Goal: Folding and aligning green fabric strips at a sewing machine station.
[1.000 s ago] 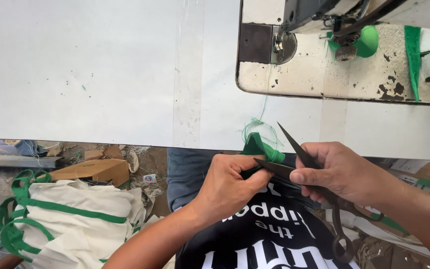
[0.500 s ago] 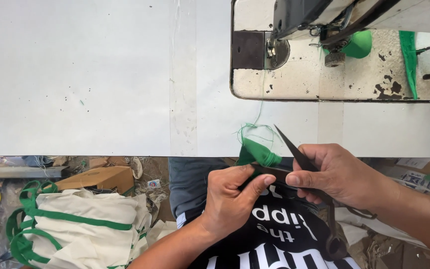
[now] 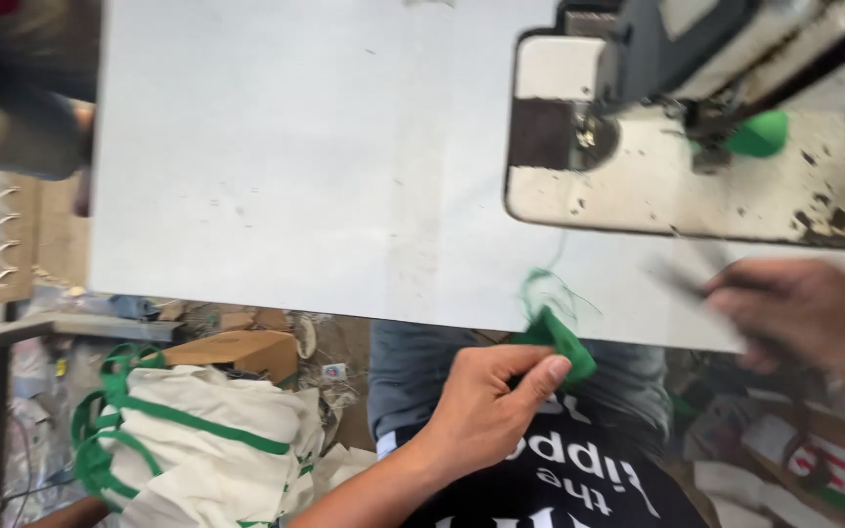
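My left hand (image 3: 486,406) pinches the end of a green fabric strap (image 3: 561,337) at the near edge of the white table (image 3: 295,166). Loose green threads (image 3: 540,288) curl up from the strap. My right hand (image 3: 809,318) is blurred at the right and holds dark scissors (image 3: 682,279) with the blades pointing left, away from the strap. Below my hands lies black fabric with white print (image 3: 579,484).
A sewing machine (image 3: 696,108) stands on its worn cream plate at the table's far right, with green fabric (image 3: 760,132) under the needle area. A pile of cream bags with green straps (image 3: 188,445) lies on the floor at left, beside a cardboard box (image 3: 237,347).
My right hand has pulled the scissors away to the right, off the strap. My left hand keeps hold of the green strap end. The view has shifted left and down.
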